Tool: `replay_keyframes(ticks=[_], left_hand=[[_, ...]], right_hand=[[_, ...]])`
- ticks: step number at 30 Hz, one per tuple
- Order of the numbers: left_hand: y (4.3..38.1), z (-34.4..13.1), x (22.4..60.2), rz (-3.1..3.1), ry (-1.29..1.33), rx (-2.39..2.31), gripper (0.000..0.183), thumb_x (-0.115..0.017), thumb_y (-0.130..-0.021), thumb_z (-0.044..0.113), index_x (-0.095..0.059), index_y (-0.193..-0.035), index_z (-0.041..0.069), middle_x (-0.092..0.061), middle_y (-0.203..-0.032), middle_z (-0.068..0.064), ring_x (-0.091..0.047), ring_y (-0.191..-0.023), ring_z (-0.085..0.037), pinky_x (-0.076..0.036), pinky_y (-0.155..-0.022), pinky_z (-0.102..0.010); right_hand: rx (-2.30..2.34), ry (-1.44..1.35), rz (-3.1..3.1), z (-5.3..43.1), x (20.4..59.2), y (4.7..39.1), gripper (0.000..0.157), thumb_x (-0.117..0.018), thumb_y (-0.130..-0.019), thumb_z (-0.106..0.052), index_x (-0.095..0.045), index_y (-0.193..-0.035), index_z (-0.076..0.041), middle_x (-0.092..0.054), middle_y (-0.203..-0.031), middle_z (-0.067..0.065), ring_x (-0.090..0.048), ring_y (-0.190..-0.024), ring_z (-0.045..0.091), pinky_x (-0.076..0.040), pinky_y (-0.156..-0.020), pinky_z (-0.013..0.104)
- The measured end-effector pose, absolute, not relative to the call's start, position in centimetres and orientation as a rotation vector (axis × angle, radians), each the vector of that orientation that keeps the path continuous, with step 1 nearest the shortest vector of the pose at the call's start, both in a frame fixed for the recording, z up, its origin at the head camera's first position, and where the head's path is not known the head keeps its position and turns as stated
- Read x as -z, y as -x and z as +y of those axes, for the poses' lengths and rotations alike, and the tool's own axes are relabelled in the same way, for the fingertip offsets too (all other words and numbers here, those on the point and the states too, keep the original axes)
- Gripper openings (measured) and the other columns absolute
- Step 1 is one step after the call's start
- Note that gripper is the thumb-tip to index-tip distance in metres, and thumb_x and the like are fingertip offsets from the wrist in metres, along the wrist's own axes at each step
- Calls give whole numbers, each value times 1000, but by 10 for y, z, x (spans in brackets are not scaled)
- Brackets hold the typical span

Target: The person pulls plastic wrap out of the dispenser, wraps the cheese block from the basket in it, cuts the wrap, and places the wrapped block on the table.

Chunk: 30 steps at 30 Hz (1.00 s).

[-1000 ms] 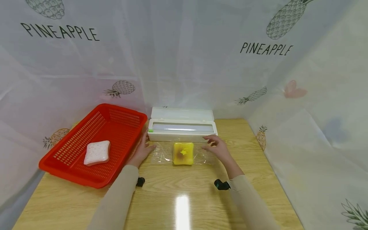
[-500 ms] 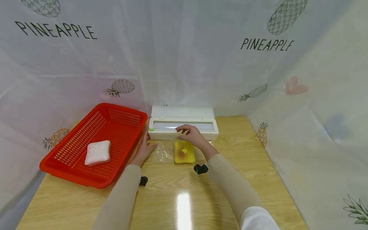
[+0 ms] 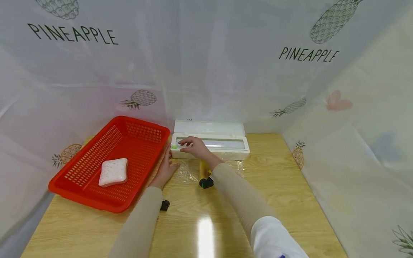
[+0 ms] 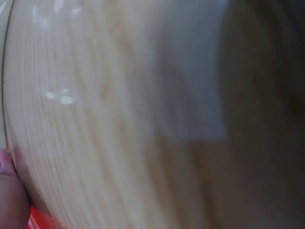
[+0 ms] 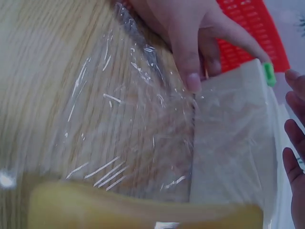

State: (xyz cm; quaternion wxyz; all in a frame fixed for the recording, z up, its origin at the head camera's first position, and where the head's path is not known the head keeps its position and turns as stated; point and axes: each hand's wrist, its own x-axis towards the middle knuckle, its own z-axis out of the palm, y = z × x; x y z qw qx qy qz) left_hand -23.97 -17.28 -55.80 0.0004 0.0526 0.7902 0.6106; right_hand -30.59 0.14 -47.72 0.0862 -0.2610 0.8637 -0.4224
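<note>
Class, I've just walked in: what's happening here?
Someone's left hand rests against the left end of an open white box; the right hand hovers by the green tab there. Clear film lies in front of the box, with a yellow block partly hidden by the right arm. A pale block sits in the red basket.

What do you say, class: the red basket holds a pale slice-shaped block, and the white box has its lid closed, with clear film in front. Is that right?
No: the lid is open, as the head view shows, at the back of the white box. The rest stands: the red basket holds a pale slice-shaped block, and clear film lies in front.
</note>
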Motion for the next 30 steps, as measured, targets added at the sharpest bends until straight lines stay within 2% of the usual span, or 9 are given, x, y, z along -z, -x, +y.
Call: replay_keyframes(ticks=[8, 13, 18, 25, 30], left_hand=[[235, -165, 562, 2569, -294, -1895, 92, -64, -92, 1, -3, -158, 24, -23, -150, -32, -30, -132, -48, -33, -104, -60], [237, -164, 560, 2553, -274, -1888, 92, -64, -92, 0, -4, -157, 21, -22, -150, -32, -30, -133, -47, -33, -104, -59], [243, -166, 556, 2497, -208, -1850, 94, -65, -92, -2, 0, -157, 18, -14, -157, -25, -25, -138, -42, -29, -108, -57], [244, -173, 551, 2502, -199, -1798, 95, -66, -91, -1, 2, -157, 15, -14, -155, -28, -25, -137, -43, -30, -108, -57], [244, -176, 550, 2507, -180, -1771, 96, -65, -91, -2, 3, -157, 17, -14, -156, -27, -25, -138, -42, -30, -108, -56]], right_hand=[[1128, 782, 2639, -15, 485, 316, 27, -72, -90, -17, -72, -117, -12, -66, -113, 0, -58, -101, 17, -48, -87, 27], [1065, 851, 2641, -18, 486, 323, 23, -71, -90, -13, -74, -114, -12, -68, -105, -2, -60, -98, 15, -49, -86, 26], [1049, 906, 2630, -18, 482, 326, 24, -70, -90, -9, -74, -113, -11, -68, -100, -1, -59, -97, 14, -48, -83, 25], [773, 1087, 2705, -17, 483, 333, 24, -70, -90, -14, -74, -114, -16, -62, -90, 0, -52, -82, 15, -43, -74, 25], [690, 1138, 2697, -15, 480, 334, 22, -67, -93, -14, -75, -113, -16, -63, -96, -2, -54, -88, 13, -44, -79, 24]])
